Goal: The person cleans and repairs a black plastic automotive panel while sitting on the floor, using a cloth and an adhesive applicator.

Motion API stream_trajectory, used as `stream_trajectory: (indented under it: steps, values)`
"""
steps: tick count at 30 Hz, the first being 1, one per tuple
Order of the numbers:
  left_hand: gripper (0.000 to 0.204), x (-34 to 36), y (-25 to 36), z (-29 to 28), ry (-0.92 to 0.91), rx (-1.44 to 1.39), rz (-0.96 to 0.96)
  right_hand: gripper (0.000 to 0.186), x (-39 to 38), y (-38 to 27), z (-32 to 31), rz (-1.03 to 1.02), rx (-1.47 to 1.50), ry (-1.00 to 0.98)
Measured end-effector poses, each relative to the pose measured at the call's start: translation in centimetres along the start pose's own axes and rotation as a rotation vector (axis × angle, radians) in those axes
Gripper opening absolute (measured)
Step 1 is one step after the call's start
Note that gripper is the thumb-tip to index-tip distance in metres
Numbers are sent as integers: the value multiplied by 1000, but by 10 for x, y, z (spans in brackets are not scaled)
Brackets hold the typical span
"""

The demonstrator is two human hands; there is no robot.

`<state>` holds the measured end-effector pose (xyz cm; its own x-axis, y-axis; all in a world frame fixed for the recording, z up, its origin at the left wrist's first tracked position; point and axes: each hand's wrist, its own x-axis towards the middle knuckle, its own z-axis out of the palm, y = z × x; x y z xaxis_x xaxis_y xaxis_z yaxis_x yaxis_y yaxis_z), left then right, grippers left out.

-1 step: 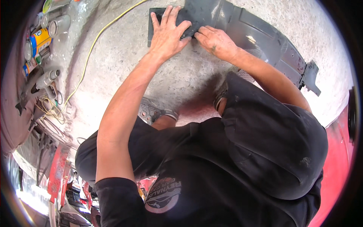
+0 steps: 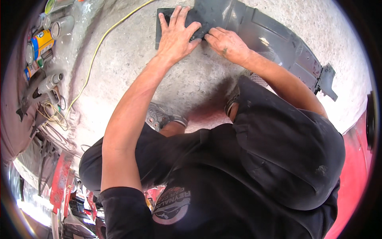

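Observation:
A curved black plastic wheel-arch liner (image 2: 274, 30) lies on the rough concrete floor in front of me, running from the top middle toward the right. Across its squared left end my left hand (image 2: 175, 38) is laid with fingers spread, pressing on the dark surface. Close beside it, my right hand (image 2: 227, 44) has its fingers curled and pinched at the liner's near edge. Whatever small thing may be between those fingertips is hidden. A bracket-like tab (image 2: 328, 82) sticks out at the liner's right end.
A yellow cord (image 2: 95, 55) snakes over the floor at left. Beyond it are a yellow-and-blue can (image 2: 41, 43), a clear jar (image 2: 62, 27) and a spray gun (image 2: 49, 83). My shoes (image 2: 157, 115) are on the floor between me and the liner. A red panel (image 2: 354, 159) stands at right.

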<state>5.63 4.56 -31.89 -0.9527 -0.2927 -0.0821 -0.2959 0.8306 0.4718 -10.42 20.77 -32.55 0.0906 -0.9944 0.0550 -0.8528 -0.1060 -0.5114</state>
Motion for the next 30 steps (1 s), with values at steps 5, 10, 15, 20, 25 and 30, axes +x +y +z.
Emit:
stream_trajectory:
  steps: [5,10,15,20,25,30]
  values:
    - [44,0,4,1,58,-78,-23,30,-1,-1,0,42,10,-40]
    - [32,-2,6,1,74,-109,-37,16,1,0,-1,89,75,-35]
    - [21,-1,6,1,51,-122,-63,27,1,6,-5,112,187,-12]
    - [24,-2,7,3,63,-123,-80,19,6,-1,-21,365,381,56]
    - [28,-2,7,2,78,-112,-81,19,9,0,-23,342,357,72]
    - [31,0,10,-1,73,-111,-79,16,18,3,-14,223,296,71]
